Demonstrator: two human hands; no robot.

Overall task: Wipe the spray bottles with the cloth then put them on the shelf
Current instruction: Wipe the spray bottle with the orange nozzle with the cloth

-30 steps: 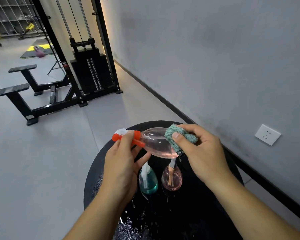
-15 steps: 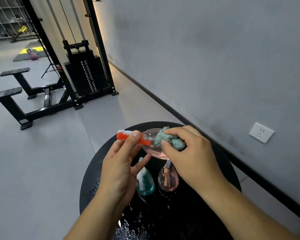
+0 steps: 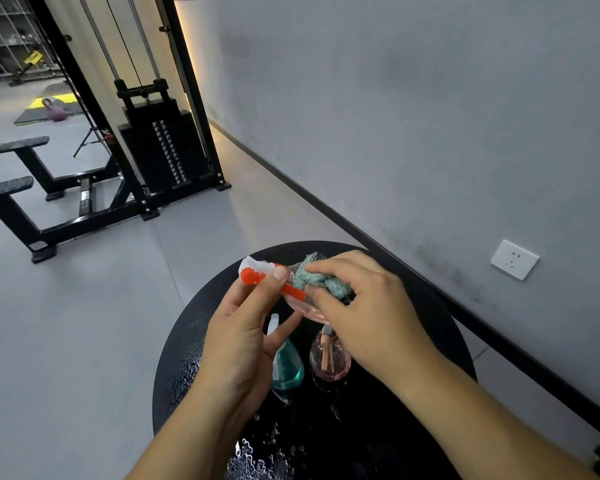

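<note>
Black table (image 3: 430,327): pink bottle (image 3: 300,304) between hands, cloth (image 3: 321,280) pressed on.

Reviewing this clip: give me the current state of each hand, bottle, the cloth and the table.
left hand: grips red-nozzle bottle's spray head
right hand: presses cloth on bottle
red-nozzle bottle: held sideways above table
cloth: bunched
teal bottle: upright on table
pink bottle: upright on table
table: wet

Left hand (image 3: 243,337) gripping pink spray bottle (image 3: 300,304) sideways over tabletop (image 3: 430,327), right hand (image 3: 364,313) pressing cloth (image 3: 321,280) at bottle's twelve o'clock.
</note>
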